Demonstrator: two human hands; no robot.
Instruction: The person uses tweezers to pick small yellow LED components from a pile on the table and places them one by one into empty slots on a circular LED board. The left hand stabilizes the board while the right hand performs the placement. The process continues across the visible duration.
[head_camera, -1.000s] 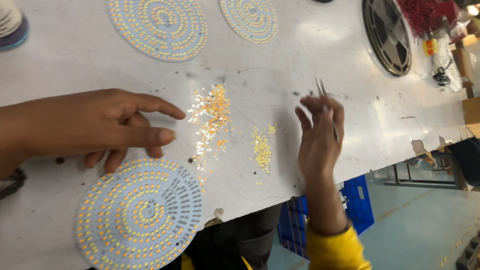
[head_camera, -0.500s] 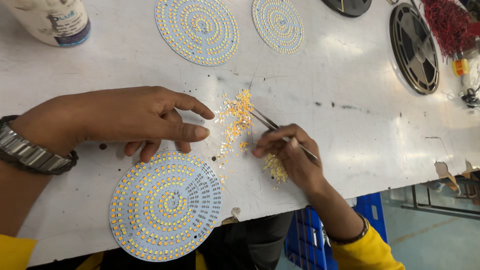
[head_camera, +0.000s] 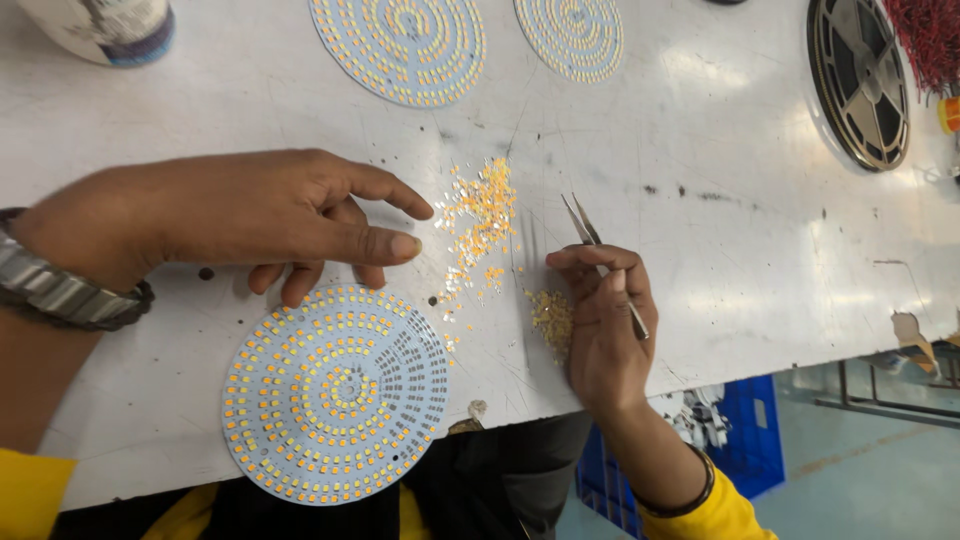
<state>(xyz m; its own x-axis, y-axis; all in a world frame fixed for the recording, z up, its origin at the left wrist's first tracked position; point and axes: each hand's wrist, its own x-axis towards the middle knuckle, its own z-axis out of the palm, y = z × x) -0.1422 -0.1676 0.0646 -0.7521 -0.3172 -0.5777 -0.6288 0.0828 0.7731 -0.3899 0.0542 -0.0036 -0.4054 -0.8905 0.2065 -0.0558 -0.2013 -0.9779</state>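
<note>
My right hand is closed around thin metal tweezers, whose tips point up toward a loose heap of tiny yellow and white chips on the white table. A smaller yellow pile lies just beside this hand. My left hand rests flat and open on the table, fingers spread, holding nothing, just above a round circuit board partly filled with chips. Two more round boards lie farther away, and a dark reel sits at the far right.
</note>
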